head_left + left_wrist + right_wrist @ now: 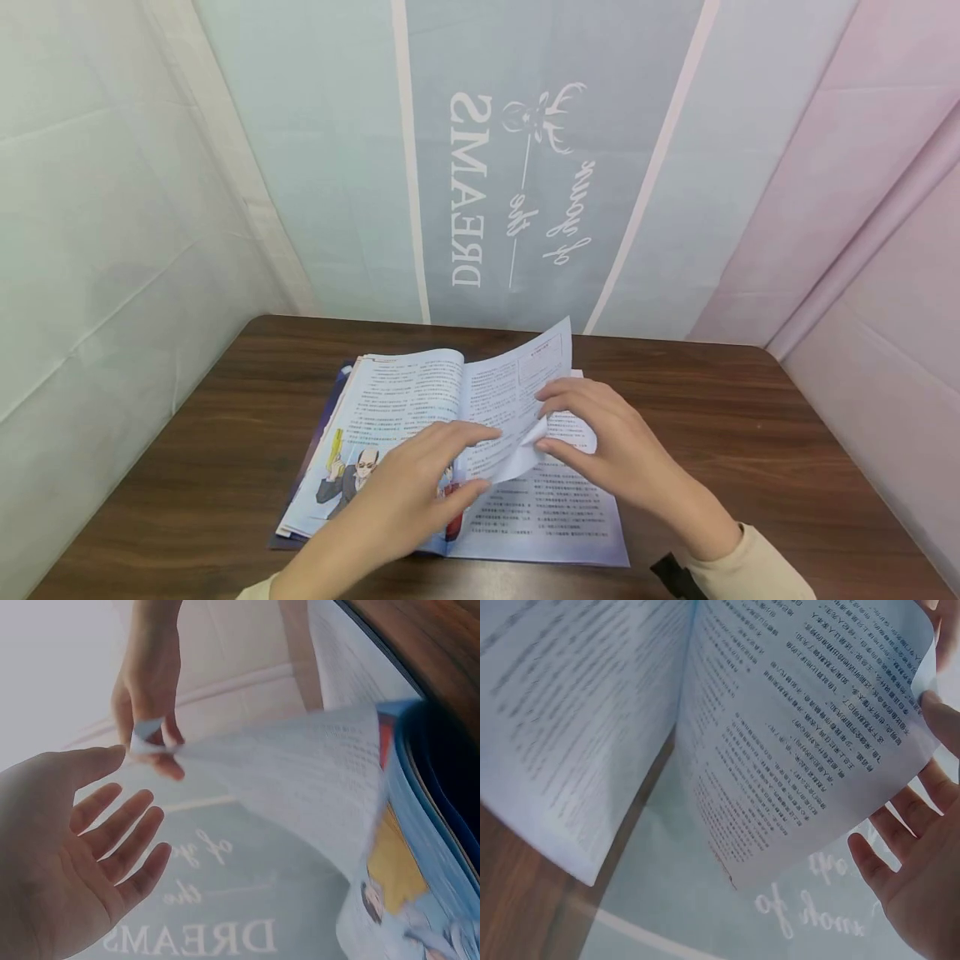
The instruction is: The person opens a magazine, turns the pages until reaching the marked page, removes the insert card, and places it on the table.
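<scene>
An open magazine [525, 533] lies on the table, with one of its right-hand pages [491, 392] lifted and curving upward. My right hand [611, 429] pinches this page near its outer corner, where the paper folds over between thumb and fingers. In the right wrist view the right hand [922, 855] has its thumb at the page's edge and the other fingers spread below. My left hand [420, 479] hovers over the magazine's middle beside the raised page, thumb and fingers apart. Seen from the left wrist, the left hand [82, 847] has loosely bent fingers and holds nothing.
The dark wooden table [750, 450] extends on both sides of the magazine. Behind it hangs a grey-blue curtain [337, 167] with mirrored lettering, and pale cloth [97, 250] encloses the sides. A small black piece [675, 577] shows by the right sleeve.
</scene>
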